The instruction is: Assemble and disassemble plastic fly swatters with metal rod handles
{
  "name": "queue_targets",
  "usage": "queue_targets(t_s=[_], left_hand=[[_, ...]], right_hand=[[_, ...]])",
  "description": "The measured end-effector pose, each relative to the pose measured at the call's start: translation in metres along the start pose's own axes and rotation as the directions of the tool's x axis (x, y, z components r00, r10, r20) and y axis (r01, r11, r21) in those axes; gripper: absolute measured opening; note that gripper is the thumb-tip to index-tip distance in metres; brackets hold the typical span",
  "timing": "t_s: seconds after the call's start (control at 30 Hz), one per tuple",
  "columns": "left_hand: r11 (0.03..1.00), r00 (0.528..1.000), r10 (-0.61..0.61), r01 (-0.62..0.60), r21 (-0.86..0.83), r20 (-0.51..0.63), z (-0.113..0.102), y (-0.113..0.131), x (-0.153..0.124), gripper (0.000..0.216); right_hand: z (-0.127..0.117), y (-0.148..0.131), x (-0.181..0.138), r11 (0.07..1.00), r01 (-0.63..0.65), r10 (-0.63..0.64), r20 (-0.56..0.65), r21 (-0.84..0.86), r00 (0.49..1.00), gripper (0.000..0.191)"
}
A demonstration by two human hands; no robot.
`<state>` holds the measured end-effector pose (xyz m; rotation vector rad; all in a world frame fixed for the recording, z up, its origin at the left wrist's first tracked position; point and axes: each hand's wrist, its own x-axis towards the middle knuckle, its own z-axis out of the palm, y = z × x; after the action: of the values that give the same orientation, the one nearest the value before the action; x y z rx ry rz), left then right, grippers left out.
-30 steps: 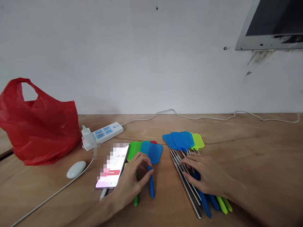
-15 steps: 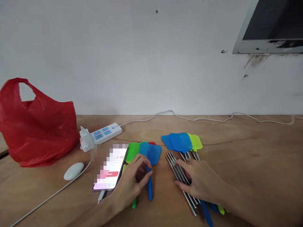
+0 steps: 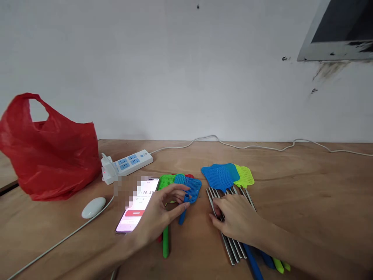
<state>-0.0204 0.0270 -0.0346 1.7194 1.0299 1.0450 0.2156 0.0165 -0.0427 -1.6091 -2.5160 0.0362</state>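
Observation:
My left hand (image 3: 160, 212) pinches a short blue plastic handle (image 3: 183, 216) between thumb and fingers, its upper end tilted up. Behind it lie green and blue mesh fly swatter heads (image 3: 196, 187), with a bit of red showing. A green handle (image 3: 165, 243) rests below that hand. On the right, my right hand (image 3: 237, 217) lies over a bundle of thin metal rods (image 3: 231, 249), fingers curled around some of them; the fingertips are partly hidden. Blue and yellow-green swatter heads (image 3: 218, 177) lie at the rods' far ends. Blue handles (image 3: 253, 262) and yellow-green handles (image 3: 278, 265) stick out under the right forearm.
A lit phone (image 3: 134, 216) lies beside my left wrist. Further left are a white oval device (image 3: 93, 207) with a cable, a white power strip (image 3: 134, 164) and a red plastic bag (image 3: 55, 155). A thin white cord (image 3: 247, 147) runs along the wall.
My left hand has picked up the blue handle and tilted its upper end up. My right fingers have curled in more on the rods, which have spread and shifted slightly.

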Motion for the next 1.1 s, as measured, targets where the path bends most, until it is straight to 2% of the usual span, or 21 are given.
queue_targets(t_s=[0.1,0.23,0.33,0.4,0.47,0.5,0.57,0.67,0.7,0.77,0.87,1.1], left_hand=[[1.000,1.000,-0.020,0.020,-0.006,0.022,0.006,0.001,0.002,0.022],[0.998,0.999,-0.052,0.053,-0.041,0.010,0.015,0.000,-0.002,0.027],[0.995,0.996,-0.089,0.090,-0.034,0.023,0.018,0.000,-0.008,0.028],[0.995,0.995,-0.096,0.096,-0.014,0.027,0.019,-0.001,-0.011,0.025],[0.996,0.995,-0.090,0.090,0.018,0.032,0.019,-0.002,-0.013,0.023],[0.996,0.996,-0.088,0.087,0.031,0.035,0.019,-0.002,-0.013,0.023],[0.995,0.995,-0.089,0.087,0.041,0.042,0.020,-0.004,-0.014,0.023],[0.994,0.989,-0.105,0.105,-0.003,0.103,0.021,-0.008,-0.013,0.027],[0.993,0.986,-0.109,0.112,-0.022,0.125,0.021,-0.008,-0.013,0.029],[0.991,0.982,-0.116,0.124,-0.045,0.146,0.021,-0.010,-0.013,0.032],[0.989,0.982,-0.136,0.143,-0.041,0.130,0.021,-0.011,-0.013,0.034],[0.984,0.976,-0.170,0.174,-0.025,0.134,0.020,-0.010,-0.014,0.031]], right_hand=[[0.001,-0.004,0.001,0.999,-0.017,0.017,0.014,-0.042,1.000,0.019],[-0.002,-0.007,0.001,0.999,-0.053,0.053,0.027,-0.013,0.998,0.020],[-0.006,-0.002,0.005,0.983,-0.104,0.101,0.031,0.149,0.994,0.017],[-0.010,0.004,0.011,0.930,-0.138,0.131,0.044,0.341,0.990,0.018],[-0.015,0.013,0.018,0.798,-0.146,0.134,0.064,0.585,0.989,0.020],[-0.016,0.017,0.021,0.690,-0.140,0.128,0.071,0.710,0.989,0.020],[-0.018,0.022,0.026,0.406,-0.158,0.154,0.103,0.900,0.983,0.018],[-0.016,0.023,0.028,-0.019,-0.163,0.230,0.163,0.986,0.959,0.020],[-0.014,0.022,0.028,-0.117,-0.147,0.243,0.172,0.982,0.955,0.022],[-0.011,0.020,0.026,-0.234,-0.111,0.253,0.171,0.966,0.952,0.027],[-0.009,0.016,0.025,-0.284,-0.062,0.268,0.141,0.957,0.953,0.033],[-0.008,0.012,0.023,-0.220,-0.019,0.268,0.079,0.975,0.960,0.033]])
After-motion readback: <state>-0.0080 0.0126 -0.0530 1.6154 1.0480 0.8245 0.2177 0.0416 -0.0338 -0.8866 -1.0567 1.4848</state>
